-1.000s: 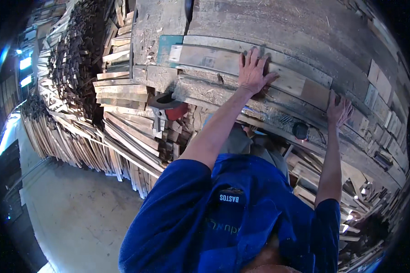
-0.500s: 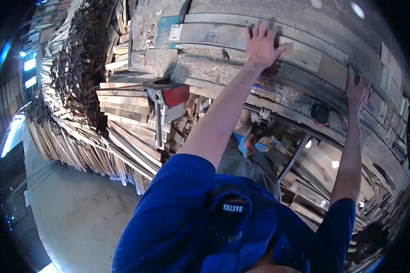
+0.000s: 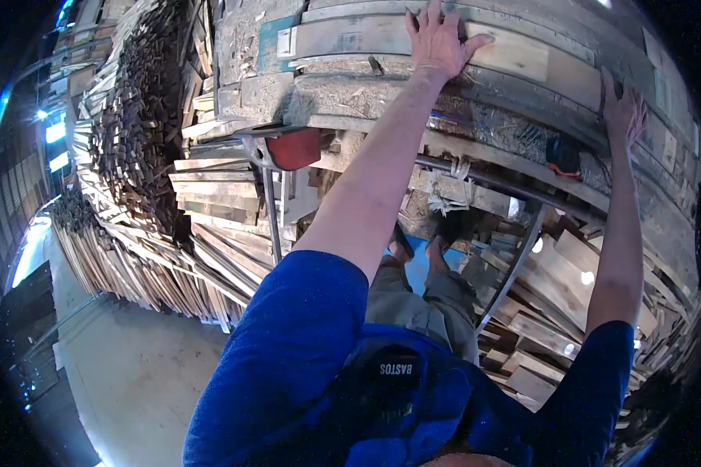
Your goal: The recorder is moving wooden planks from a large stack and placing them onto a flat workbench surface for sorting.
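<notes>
My left hand (image 3: 439, 40) lies with fingers spread on a long narrow wooden plank (image 3: 354, 36), thumb pointing right along it. The plank runs left to right across a sawdust-strewn wooden bench (image 3: 343, 95), its left end over a teal-painted patch (image 3: 271, 53). Farther right, my right hand (image 3: 625, 113) rests with fingers stretched out near the right part of the same row of boards. Neither hand grips anything. Between my arms, a small black and orange device (image 3: 562, 156) sits on the near edge of the bench.
A red and grey metal fixture (image 3: 292, 149) juts from the bench's near left side. Stacked wood strips (image 3: 144, 272) fill the left, beside a concrete floor (image 3: 148, 373). Below the bench are a metal bar (image 3: 514, 265), loose boards (image 3: 553, 272) and my feet (image 3: 436, 253).
The view has shifted, so the bench and both hands appear higher and more of my feet shows. Against the plank, my hands stay in about the same places.
</notes>
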The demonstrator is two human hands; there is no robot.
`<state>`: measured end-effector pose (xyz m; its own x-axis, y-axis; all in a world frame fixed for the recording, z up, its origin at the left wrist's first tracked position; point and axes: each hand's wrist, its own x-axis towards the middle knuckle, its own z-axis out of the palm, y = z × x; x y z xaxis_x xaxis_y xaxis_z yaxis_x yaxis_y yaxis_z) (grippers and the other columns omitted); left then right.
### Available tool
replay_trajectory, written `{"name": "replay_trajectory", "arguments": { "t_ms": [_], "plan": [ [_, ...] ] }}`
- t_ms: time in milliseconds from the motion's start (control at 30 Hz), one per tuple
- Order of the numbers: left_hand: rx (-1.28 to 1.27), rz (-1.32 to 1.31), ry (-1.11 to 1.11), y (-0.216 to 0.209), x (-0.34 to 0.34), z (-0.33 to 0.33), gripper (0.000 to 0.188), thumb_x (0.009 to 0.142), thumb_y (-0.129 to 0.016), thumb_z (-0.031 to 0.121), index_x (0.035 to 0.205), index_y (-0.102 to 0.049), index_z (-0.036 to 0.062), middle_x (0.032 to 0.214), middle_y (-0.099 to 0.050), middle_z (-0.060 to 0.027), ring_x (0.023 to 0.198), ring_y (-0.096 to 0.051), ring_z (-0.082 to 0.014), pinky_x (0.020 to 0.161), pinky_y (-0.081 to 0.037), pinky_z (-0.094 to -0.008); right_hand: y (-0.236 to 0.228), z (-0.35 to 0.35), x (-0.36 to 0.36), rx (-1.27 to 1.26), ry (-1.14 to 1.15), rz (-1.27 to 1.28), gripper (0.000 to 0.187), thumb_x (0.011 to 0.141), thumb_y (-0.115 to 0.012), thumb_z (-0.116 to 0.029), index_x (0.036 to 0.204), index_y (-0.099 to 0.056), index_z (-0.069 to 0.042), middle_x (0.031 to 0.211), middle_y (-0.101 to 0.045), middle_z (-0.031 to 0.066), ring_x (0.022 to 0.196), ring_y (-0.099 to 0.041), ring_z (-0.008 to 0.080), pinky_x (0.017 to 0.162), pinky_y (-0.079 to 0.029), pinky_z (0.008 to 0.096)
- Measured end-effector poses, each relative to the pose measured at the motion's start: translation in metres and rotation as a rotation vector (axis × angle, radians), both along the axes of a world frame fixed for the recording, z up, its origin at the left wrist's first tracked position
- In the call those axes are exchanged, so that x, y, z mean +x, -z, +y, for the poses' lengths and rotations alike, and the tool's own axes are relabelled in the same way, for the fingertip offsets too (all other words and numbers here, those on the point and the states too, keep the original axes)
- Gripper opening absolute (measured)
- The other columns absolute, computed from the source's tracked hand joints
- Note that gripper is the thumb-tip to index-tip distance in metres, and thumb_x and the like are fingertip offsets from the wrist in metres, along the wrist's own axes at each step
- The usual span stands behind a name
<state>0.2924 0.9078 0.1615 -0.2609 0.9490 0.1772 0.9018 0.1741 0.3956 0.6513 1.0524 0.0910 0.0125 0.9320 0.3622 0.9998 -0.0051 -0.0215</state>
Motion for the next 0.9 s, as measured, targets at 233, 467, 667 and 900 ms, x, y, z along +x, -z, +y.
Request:
{"name": "replay_trajectory", "arguments": {
  "t_ms": [233,467,667,900],
  "plan": [
    [0.022,0.011,0.016,0.001,-0.016,-0.007,0.09,0.088,-0.057,0.067,0.154,-0.034,0.0104,0.154,-0.037,-0.0244,0.146,-0.029,-0.0399,0.122,-0.014,-0.0568,-0.005,0.004,-0.02,-0.072,-0.028,0.019,0.09,0.086,-0.04,-0.082,0.145,-0.052,-0.015,0.153,-0.043,0.0165,0.144,-0.036,0.0334,0.119,-0.022,0.05],
    [0.031,-0.014,0.017,0.007,-0.002,0.0,0.092,0.088,-0.056,0.068,0.155,-0.032,0.0091,0.155,-0.034,-0.0247,0.145,-0.03,-0.0396,0.121,-0.014,-0.0562,-0.01,0.003,0.0,-0.104,-0.014,-0.058,0.084,0.088,-0.041,-0.078,0.142,-0.055,-0.015,0.148,-0.05,0.0167,0.138,-0.044,0.0357,0.115,-0.029,0.0483],
    [0.178,0.313,-0.111,0.024,-0.027,-0.011,0.094,0.087,-0.056,0.068,0.155,-0.031,0.0088,0.154,-0.035,-0.0246,0.145,-0.03,-0.0393,0.122,-0.014,-0.056,-0.012,-0.005,-0.04,-0.058,-0.081,0.05,0.083,0.088,-0.042,-0.077,0.14,-0.057,-0.014,0.147,-0.051,0.0171,0.136,-0.046,0.0364,0.115,-0.03,0.0494],
    [0.056,-0.023,0.004,-0.004,-0.003,-0.004,0.094,0.086,-0.058,0.068,0.155,-0.032,0.0103,0.155,-0.034,-0.0252,0.145,-0.03,-0.0403,0.121,-0.014,-0.056,0.001,0.014,0.003,0.023,-0.027,-0.012,0.079,0.09,-0.04,-0.076,0.141,-0.056,-0.019,0.148,-0.05,0.0159,0.137,-0.046,0.0378,0.114,-0.031,0.0517]
  ]
}}
